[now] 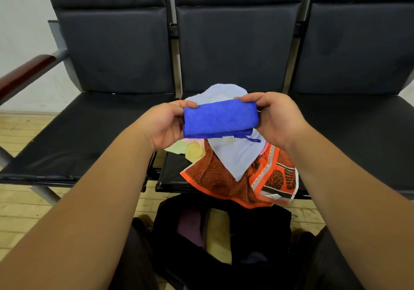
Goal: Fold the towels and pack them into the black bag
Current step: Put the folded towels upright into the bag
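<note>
A folded blue towel (220, 119) is held in the air above the middle seat. My left hand (164, 125) grips its left end and my right hand (276, 116) grips its right end. Under it on the seat lies a heap of unfolded towels: a pale blue one (235, 155), an orange patterned one (224, 180) hanging over the seat's front edge, and a yellow one (192, 151). The black bag (257, 229) stands open on the floor below, with a purple towel (190, 227) and a pale yellow towel (218, 233) inside.
A row of three black padded seats (89, 132) fills the view, with a brown armrest (26, 72) at the left. The floor (20, 211) is light wood. My knees flank the bag at the bottom.
</note>
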Demonstrator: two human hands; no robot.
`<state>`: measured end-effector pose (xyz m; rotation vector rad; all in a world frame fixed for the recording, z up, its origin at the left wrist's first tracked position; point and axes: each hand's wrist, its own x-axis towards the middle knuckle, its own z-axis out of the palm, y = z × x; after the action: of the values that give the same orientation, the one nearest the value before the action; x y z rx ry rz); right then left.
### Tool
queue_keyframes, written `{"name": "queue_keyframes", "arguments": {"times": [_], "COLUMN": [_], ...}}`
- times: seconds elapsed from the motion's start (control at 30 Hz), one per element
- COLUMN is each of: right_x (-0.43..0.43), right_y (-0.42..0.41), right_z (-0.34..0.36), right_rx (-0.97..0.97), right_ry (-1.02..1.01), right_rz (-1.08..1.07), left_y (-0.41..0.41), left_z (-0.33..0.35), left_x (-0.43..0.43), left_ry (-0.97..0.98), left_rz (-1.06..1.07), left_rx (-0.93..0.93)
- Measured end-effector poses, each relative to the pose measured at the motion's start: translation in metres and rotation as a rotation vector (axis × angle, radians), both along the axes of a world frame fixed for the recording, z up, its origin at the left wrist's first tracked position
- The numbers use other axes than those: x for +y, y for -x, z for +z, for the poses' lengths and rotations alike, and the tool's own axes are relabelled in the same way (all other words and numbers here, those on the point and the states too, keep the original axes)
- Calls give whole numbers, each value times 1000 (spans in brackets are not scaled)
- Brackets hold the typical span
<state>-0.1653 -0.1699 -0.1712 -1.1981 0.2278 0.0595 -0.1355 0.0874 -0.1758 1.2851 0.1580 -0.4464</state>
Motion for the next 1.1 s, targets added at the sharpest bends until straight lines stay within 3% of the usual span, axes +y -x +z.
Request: {"name": "queue_keyframes", "arguments": {"times": [0.1, 0.27, 0.4, 0.53, 0.67, 0.8, 0.87, 1.0, 1.1], "right_x": [3, 6, 13, 30, 52, 80, 96, 129, 159], "right_y": [-2, -23, -33, -32, -28, -36, -42, -57, -74], "right_z": [-2, -26, -43, -44, -42, -53, -58, -63, -70], "right_rx": [-10, -1, 89, 99, 58, 30, 63, 117, 105], "right_ry": [3, 257, 294, 235, 515, 621, 609, 310, 307], "right_rz": [13, 50, 19, 100, 163, 120, 133, 165, 183], "left_y": [0, 2, 1, -2, -6, -8, -9, -15, -18], "left_z": [-2, -8, -8, -13, -18, -19, -19, -22, -25], "left_x": [0, 0, 4, 14, 31, 54, 69, 103, 129], "left_ry": [11, 27, 18, -115, -211, -234, -193, -169, -168], "left_rz": [65, 29, -19, -49, -4, 52, 85, 212, 296], "left_rx": [59, 148, 155, 159, 161, 189, 205, 222, 241]}}
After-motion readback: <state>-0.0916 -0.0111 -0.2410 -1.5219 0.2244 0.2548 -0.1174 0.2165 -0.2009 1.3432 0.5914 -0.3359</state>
